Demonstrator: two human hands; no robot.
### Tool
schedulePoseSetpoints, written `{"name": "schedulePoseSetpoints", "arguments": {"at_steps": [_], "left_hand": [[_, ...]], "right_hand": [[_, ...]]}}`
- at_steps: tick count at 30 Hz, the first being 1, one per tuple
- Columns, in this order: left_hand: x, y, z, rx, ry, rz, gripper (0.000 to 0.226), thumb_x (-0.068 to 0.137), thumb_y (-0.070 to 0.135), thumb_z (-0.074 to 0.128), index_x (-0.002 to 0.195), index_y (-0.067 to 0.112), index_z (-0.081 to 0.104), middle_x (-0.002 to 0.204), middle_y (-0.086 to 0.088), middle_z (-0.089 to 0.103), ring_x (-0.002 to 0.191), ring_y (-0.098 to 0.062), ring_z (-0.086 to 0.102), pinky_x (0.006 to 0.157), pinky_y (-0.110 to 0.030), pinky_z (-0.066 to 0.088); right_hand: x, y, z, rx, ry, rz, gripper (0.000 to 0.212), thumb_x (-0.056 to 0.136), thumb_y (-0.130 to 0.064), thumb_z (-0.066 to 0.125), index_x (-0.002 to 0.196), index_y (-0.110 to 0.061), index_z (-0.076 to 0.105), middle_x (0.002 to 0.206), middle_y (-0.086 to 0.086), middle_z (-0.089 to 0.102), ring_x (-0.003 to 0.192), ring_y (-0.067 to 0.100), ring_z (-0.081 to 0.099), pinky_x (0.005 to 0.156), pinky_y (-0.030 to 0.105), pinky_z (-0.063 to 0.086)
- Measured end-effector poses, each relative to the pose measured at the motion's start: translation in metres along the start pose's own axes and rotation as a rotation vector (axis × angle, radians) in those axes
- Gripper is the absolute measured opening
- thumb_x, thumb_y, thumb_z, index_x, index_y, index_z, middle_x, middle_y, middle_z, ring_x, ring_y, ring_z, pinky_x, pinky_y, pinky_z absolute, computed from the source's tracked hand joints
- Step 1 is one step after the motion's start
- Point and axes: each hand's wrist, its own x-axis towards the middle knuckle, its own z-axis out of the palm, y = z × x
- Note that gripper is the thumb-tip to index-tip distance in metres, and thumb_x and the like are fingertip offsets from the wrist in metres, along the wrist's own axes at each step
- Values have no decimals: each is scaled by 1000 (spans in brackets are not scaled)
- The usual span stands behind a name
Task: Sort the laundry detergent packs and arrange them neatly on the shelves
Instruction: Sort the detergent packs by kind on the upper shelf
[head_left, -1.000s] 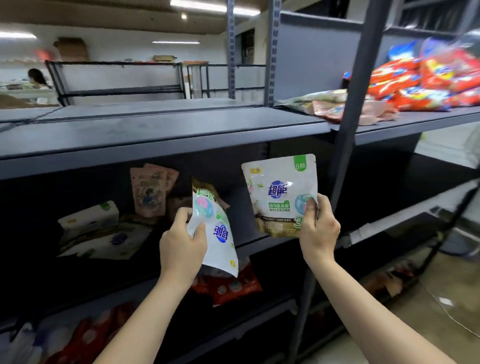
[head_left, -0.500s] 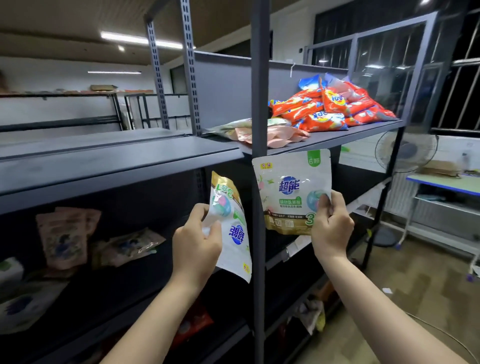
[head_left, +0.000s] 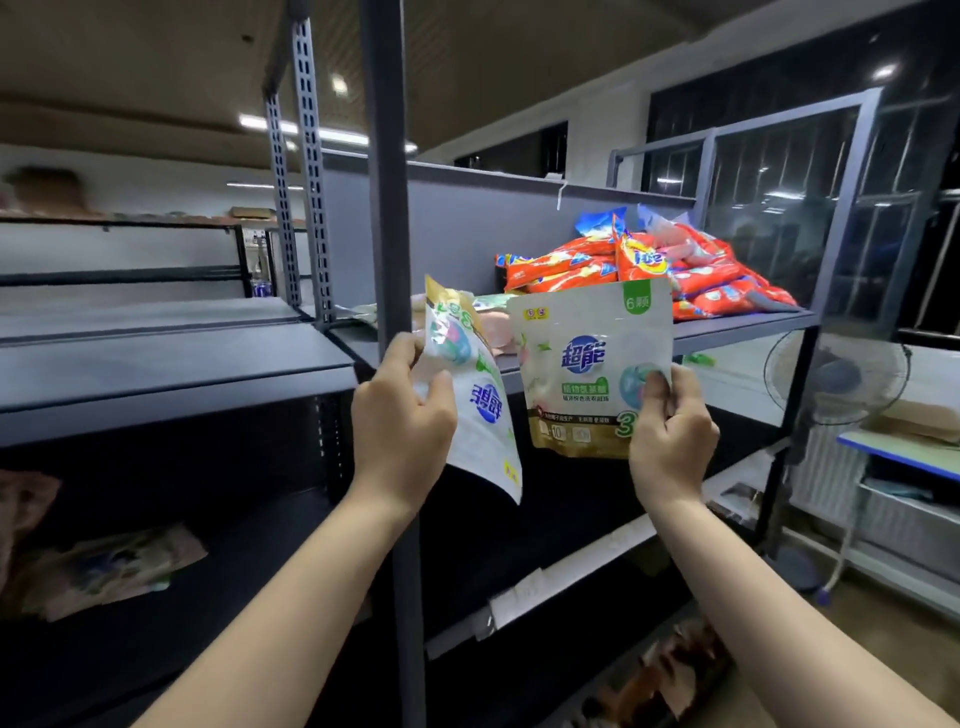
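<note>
Two white detergent pod pouches sit mid-frame, both held up in front of the grey shelf upright (head_left: 387, 218). The right hand (head_left: 670, 441) pinches the upright pouch (head_left: 582, 364) at its lower right corner, while the left hand (head_left: 402, 421) is clamped on the upside-down pouch (head_left: 480, 410), which is tilted. Behind them, upper right, a pile of orange detergent bags (head_left: 675, 275) lies on the top shelf (head_left: 743, 325). A standing fan (head_left: 836, 374) sits far right.

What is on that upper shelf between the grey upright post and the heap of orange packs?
In the head view, a low pile of pale packs lies there, mostly hidden behind the two held pouches.
</note>
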Motion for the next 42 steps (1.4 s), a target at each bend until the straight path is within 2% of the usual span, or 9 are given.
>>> {"name": "schedulePoseSetpoints", "arguments": {"at_steps": [6,12,16,24,28,31,35,39,42], "left_hand": [[54,19,52,229,135,34,12,85,8,50,97,7,52,77,-17,63,73,-40,55,63,-42,43],[121,19,83,488,294,53,19,83,9,44,101,13,51,93,-23,64,82,-44,55,61,-36,31],[160,6,107,625,349,107,21,87,10,44,104,12,56,95,-25,65,82,-46,56,59,-36,29],[227,-55,160,772,358,18,21,89,14,47,104,15,61,90,-22,66,85,-43,60,64,-36,35],[255,-79,179,844,414,63,28,86,6,49,110,15,61,85,-23,65,80,-44,60,60,-37,31],[271,-105,192,978,320,109,37,86,0,46,115,17,61,85,-19,66,77,-41,62,59,-34,32],[280,-136,212,1177,-48,-8,40,85,7,47,115,28,62,110,-10,67,101,-34,62,74,-33,41],[285,-161,214,949,-411,-359,45,89,17,40,128,36,56,138,-3,52,125,-29,47,104,-37,37],[287,-168,206,833,-433,-398,44,92,21,37,131,32,52,141,2,49,128,-27,43,107,-40,33]], "right_hand": [[61,22,14,7,12,3,25,99,-27,45,105,-10,62,85,-4,63,74,18,59,61,17,34],[109,40,42,9,27,10,23,99,-27,45,106,-13,61,94,6,70,80,26,60,61,19,29],[132,55,70,113,8,33,21,99,-26,45,105,-14,61,93,3,67,79,21,58,66,22,38],[181,89,139,240,-146,72,17,98,-18,45,101,-12,61,84,-4,60,74,13,52,56,12,33],[202,104,165,290,-170,65,14,98,-16,46,93,-15,58,74,-13,56,65,-7,52,53,4,35],[217,111,185,330,-180,71,14,99,-16,45,91,-15,57,74,-11,57,63,-7,53,52,6,36],[239,117,219,339,-186,65,16,100,-19,42,98,-12,58,82,0,62,70,8,56,59,19,45],[249,115,261,370,-244,94,17,101,-19,39,101,-14,56,81,-3,60,70,11,57,56,21,45],[250,108,293,452,-296,145,19,102,-16,36,107,-12,54,79,-9,57,72,13,56,56,19,45]]}}
